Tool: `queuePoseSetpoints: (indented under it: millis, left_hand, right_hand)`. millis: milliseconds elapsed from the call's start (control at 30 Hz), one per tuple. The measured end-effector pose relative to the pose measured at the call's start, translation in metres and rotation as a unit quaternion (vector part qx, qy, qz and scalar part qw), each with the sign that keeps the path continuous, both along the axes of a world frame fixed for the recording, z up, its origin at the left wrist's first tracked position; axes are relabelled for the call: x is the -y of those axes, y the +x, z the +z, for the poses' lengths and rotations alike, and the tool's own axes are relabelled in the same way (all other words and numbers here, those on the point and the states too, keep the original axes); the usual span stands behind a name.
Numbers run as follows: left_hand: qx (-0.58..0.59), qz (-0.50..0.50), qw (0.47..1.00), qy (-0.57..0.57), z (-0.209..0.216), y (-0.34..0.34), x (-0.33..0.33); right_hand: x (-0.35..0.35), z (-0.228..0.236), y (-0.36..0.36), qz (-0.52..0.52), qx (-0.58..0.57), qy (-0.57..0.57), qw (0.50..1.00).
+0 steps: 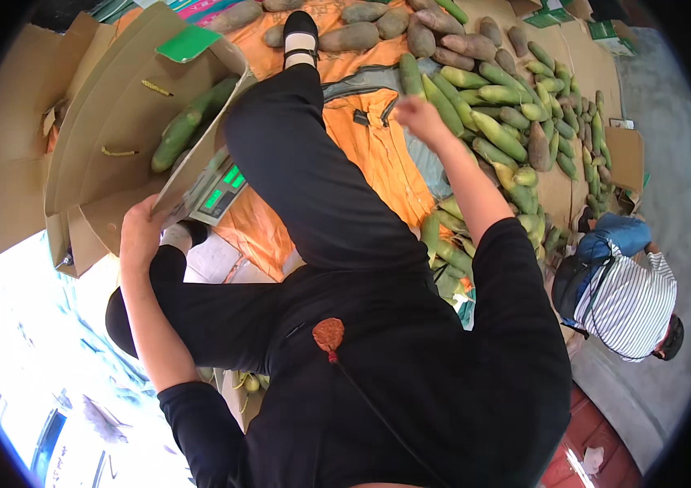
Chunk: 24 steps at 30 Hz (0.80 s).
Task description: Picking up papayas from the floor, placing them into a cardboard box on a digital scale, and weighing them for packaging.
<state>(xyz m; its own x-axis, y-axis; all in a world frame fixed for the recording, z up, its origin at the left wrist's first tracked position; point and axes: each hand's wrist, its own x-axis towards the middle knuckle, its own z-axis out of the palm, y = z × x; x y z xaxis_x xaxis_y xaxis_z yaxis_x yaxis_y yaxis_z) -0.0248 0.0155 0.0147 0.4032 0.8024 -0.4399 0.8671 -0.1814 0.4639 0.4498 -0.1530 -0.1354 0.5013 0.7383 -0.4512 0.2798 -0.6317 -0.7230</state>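
My left hand [141, 232] is closed on the near edge of a large open cardboard box [89, 154]. Inside the box lie green radishes [179, 134], partly hidden by its side wall. A scale [217, 195] with lit green displays shows between the box and my leg. Raised beside a big heap of green radishes [501, 137], my right hand [423, 118] is slightly blurred. Its fingers are loosely bent and apart, with nothing visible in them. The nearest long green radish [410, 75] lies just beyond that hand.
Brownish, elongated vegetables [349, 37] lie along the far side on orange sheeting [378, 175]. My outstretched leg [280, 130] runs between box and heap. At the right, a person in a striped shirt [626, 301] bends beside the heap, near another cardboard box [627, 159].
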Motion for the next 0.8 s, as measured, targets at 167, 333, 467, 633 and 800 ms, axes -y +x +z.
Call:
queuePoseSetpoints:
  millis: [167,333,467,633,800]
  left_hand:
    - [0.004,0.006,1.000,-0.007,0.000,0.002,0.002]
    - [-0.018,0.011,1.000,0.018,-0.005,0.000,0.003]
    - [0.003,0.020,1.000,0.011,-0.013,-0.006,-0.001]
    - [-0.027,0.010,0.999,0.029,-0.014,-0.005,-0.001]
    - [-0.059,0.025,0.997,0.041,0.003,-0.002,0.008]
  right_hand:
    - [0.139,-0.097,0.004,0.183,0.162,-0.193,0.950]
    - [0.201,-0.104,-0.049,0.224,0.080,-0.327,0.915]
    - [0.244,-0.134,-0.082,0.285,0.088,-0.362,0.884]
    - [0.230,-0.106,-0.097,0.264,0.105,-0.360,0.889]
    - [0.228,-0.120,-0.099,0.308,0.113,-0.399,0.856]
